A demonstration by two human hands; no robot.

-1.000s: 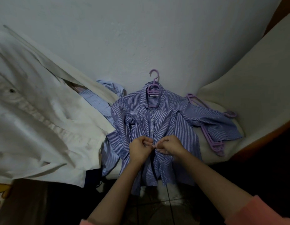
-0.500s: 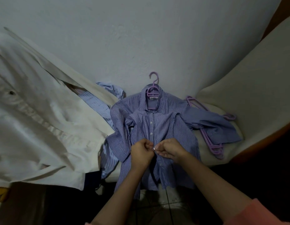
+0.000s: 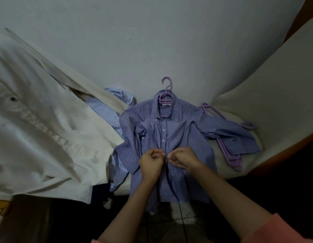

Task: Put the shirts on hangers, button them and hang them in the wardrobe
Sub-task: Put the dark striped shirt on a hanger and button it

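A blue striped shirt (image 3: 185, 137) lies flat on a white cushion, front side up, with a purple hanger (image 3: 166, 92) inside its collar and the hook pointing at the wall. White buttons run down its closed upper placket. My left hand (image 3: 151, 163) and my right hand (image 3: 183, 157) meet at the middle of the placket, each pinching one edge of the shirt front with curled fingers. The lower front hangs off the cushion's edge.
Several spare purple hangers (image 3: 229, 151) lie to the right, partly under the shirt's sleeve. A large white shirt (image 3: 38, 130) covers the left side, with a pale blue shirt (image 3: 106, 111) beneath it. A white wall (image 3: 152, 41) stands behind, and a cream cushion (image 3: 275, 85) rises at right.
Both hands have moved slightly down the placket, staying pinched together on the shirt front. The shirt and hangers lie where they were.
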